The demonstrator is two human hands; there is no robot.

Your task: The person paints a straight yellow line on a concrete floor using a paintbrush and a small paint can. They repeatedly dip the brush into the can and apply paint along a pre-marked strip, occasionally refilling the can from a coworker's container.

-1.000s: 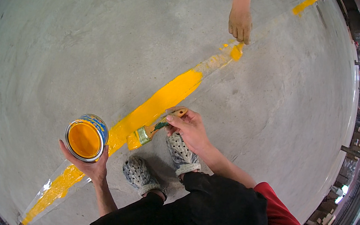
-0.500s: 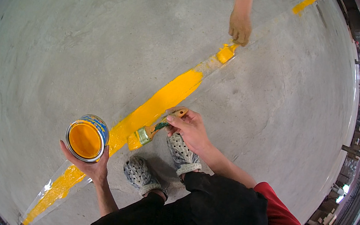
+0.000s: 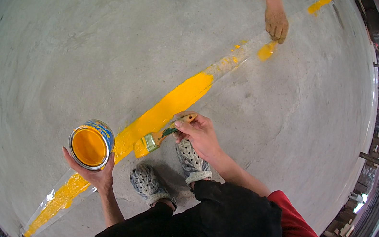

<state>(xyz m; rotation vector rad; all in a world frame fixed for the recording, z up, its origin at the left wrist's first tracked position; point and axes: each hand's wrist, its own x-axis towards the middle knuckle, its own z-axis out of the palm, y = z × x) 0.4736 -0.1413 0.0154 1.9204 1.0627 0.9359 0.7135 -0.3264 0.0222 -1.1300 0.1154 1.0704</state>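
My left hand point(image 3: 102, 178) grips an open paint can point(image 3: 88, 147) with a blue, paint-smeared side; yellow paint shows inside it. In my right hand point(image 3: 200, 137) is a flat paintbrush point(image 3: 153, 140), held by its wooden handle. Its yellow-coated bristles are at the near edge of a yellow painted stripe point(image 3: 166, 108) running diagonally over the concrete floor. Farther off, another person's hand point(image 3: 276, 25) holds a second yellow-covered paintbrush point(image 3: 267, 51), blurred, beside the thinly daubed stretch past the stripe's end.
Clear tape point(image 3: 46, 201) borders the stripe at the lower left. My clogs point(image 3: 149, 183) stand on the concrete floor point(image 3: 63, 52) close to the wet paint. A short yellow patch point(image 3: 322, 4) lies at the far right. Boxes and shelving point(image 3: 347, 223) line the right side.
The other person's hand and brush have moved to the right and away, uncovering yellow daubs beyond the stripe's end. My hands, can and brush have hardly moved.
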